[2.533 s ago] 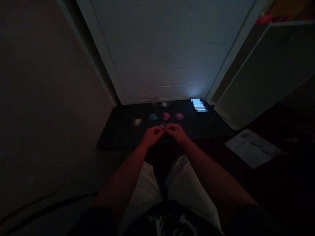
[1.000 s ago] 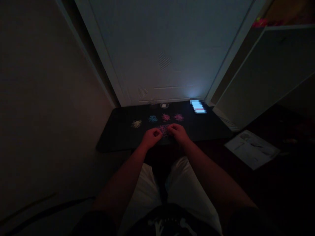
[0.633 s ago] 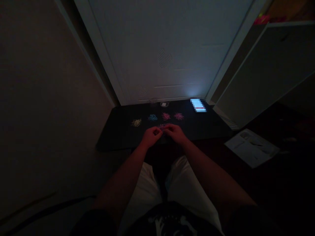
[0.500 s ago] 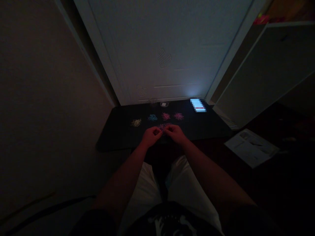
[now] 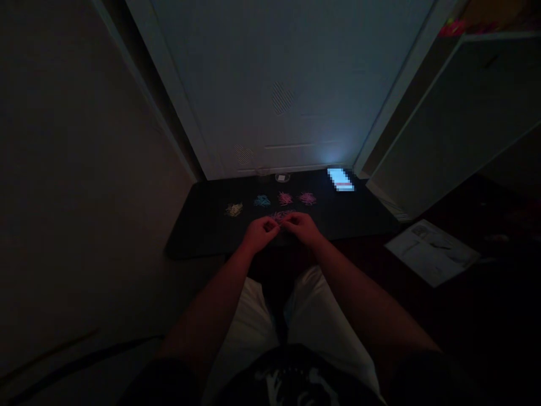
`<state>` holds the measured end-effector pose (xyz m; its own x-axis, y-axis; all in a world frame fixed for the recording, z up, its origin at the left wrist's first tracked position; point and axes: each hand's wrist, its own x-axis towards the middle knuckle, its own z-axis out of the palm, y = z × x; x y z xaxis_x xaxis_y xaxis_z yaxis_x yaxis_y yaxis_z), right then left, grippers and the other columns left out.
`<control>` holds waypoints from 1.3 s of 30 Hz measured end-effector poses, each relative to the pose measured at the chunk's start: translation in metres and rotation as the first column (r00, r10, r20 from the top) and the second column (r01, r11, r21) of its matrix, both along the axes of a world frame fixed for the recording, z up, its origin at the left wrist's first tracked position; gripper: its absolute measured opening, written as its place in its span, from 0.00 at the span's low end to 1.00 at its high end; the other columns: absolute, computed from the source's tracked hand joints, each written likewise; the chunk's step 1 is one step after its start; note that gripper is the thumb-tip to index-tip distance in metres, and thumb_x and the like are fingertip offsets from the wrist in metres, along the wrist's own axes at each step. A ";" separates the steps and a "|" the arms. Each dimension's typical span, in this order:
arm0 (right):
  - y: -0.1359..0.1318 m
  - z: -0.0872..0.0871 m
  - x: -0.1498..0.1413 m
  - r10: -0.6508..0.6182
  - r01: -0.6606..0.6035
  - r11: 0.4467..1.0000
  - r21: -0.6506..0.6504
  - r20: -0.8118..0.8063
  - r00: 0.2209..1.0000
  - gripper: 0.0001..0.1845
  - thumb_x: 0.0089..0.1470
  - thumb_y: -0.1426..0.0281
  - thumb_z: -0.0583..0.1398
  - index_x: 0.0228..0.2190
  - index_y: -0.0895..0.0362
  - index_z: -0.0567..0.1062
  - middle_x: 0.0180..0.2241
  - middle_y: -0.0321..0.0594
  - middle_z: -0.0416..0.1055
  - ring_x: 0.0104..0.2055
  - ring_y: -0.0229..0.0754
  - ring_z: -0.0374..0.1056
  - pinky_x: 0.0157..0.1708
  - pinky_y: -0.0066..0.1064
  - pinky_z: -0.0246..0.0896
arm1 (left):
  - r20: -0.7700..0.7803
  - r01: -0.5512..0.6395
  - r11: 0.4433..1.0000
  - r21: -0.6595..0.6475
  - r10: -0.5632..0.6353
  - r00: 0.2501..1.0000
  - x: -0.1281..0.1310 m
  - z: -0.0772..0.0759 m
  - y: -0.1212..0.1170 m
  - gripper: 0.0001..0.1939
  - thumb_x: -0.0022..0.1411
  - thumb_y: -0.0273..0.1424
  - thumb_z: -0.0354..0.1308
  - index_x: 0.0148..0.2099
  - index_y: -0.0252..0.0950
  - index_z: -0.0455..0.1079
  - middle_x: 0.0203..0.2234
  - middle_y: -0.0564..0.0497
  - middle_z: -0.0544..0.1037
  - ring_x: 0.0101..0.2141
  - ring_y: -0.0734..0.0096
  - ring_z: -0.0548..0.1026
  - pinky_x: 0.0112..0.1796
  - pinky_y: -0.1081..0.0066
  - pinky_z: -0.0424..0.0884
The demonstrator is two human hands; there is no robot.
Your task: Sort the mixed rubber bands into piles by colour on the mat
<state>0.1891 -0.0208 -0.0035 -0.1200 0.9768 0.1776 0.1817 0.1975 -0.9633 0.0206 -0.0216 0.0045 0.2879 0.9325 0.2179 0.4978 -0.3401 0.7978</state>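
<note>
My left hand (image 5: 261, 232) and my right hand (image 5: 302, 226) meet at the near edge of a dark table (image 5: 203, 220). Thumb and forefinger are pinched together on each; anything between the fingertips is too small and dim to make out. Just beyond the fingertips lies a loose pile of thin purple-pink sticks (image 5: 282, 215), partly covered by my hands. Behind it, a row of small piles holds similar thin pieces: a pale yellow pile (image 5: 234, 210), a blue pile (image 5: 262, 201), a pink pile (image 5: 285, 198) and a pinkish-purple pile (image 5: 307, 198).
A glowing phone-like screen (image 5: 340, 179), blurred into blocks, lies at the back right of the table. Near the back edge is a small clear round container (image 5: 282, 177) with something white in it. A white panel (image 5: 270, 67) rises behind. Printed paper (image 5: 431, 254) lies lower right.
Both hands stay pinched in nearly the same place, the right fingertips shifting very slightly. The whole view has moved a few pixels. The piles look unchanged.
</note>
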 end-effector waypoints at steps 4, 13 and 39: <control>0.000 0.000 0.001 -0.014 0.012 0.999 -0.039 -0.052 0.999 0.12 0.40 0.61 0.62 0.23 0.58 0.72 0.21 0.34 0.68 0.23 0.34 0.61 0.24 0.26 0.55 | 0.011 0.002 1.000 -0.006 -0.002 1.000 0.000 0.000 0.000 0.08 0.51 0.34 0.57 0.30 0.33 0.70 0.23 0.53 0.73 0.24 0.76 0.68 0.28 0.75 0.65; -0.004 0.001 0.003 -0.068 0.054 0.996 -0.077 -0.181 0.981 0.10 0.37 0.64 0.63 0.23 0.58 0.71 0.19 0.33 0.66 0.21 0.33 0.59 0.22 0.25 0.53 | 0.073 -0.020 1.000 0.007 0.020 0.997 -0.001 -0.003 0.000 0.08 0.52 0.34 0.56 0.30 0.34 0.69 0.24 0.53 0.73 0.25 0.76 0.68 0.28 0.75 0.65; 0.006 0.005 0.095 -0.483 0.524 0.827 0.202 0.731 0.482 0.16 0.49 0.65 0.55 0.40 0.58 0.73 0.29 0.41 0.71 0.31 0.41 0.65 0.30 0.30 0.56 | -0.267 0.022 0.996 0.081 0.001 0.964 0.004 0.002 -0.010 0.08 0.53 0.36 0.55 0.29 0.36 0.70 0.22 0.54 0.72 0.24 0.75 0.67 0.26 0.74 0.58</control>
<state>0.2838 -0.0151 0.0013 0.3295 0.9170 0.2249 0.8675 -0.1999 -0.4555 0.0247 -0.0314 0.0068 0.3556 0.9113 0.2077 0.6848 -0.4053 0.6057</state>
